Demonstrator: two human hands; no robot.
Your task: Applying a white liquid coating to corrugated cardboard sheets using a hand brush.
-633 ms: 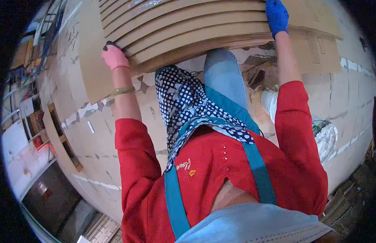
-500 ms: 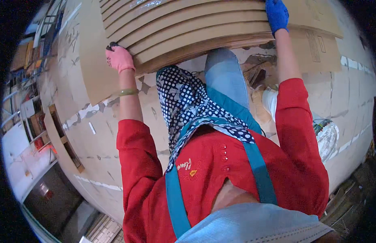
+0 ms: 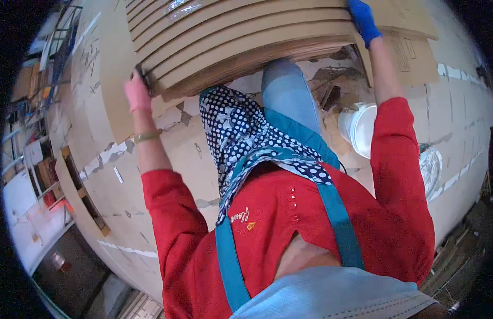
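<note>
A thick stack of flat brown cardboard sheets (image 3: 241,37) is held up in front of me, across the top of the view. My left hand (image 3: 137,91), in a pink glove, grips the stack's left end. My right hand (image 3: 363,21), in a blue glove, grips its right end near the upper edge. Both arms wear red sleeves. A dotted dark scarf (image 3: 246,133) hangs down my chest over teal straps.
The floor (image 3: 119,175) is covered with flattened cardboard joined by pale tape. A white bucket (image 3: 358,127) stands by my right leg, with crumpled clear plastic (image 3: 431,166) beyond it. Shelves and clutter (image 3: 34,133) line the left side.
The stack and both hands have shifted slightly; my left hand sits a little lower and closer on the stack's left end.
</note>
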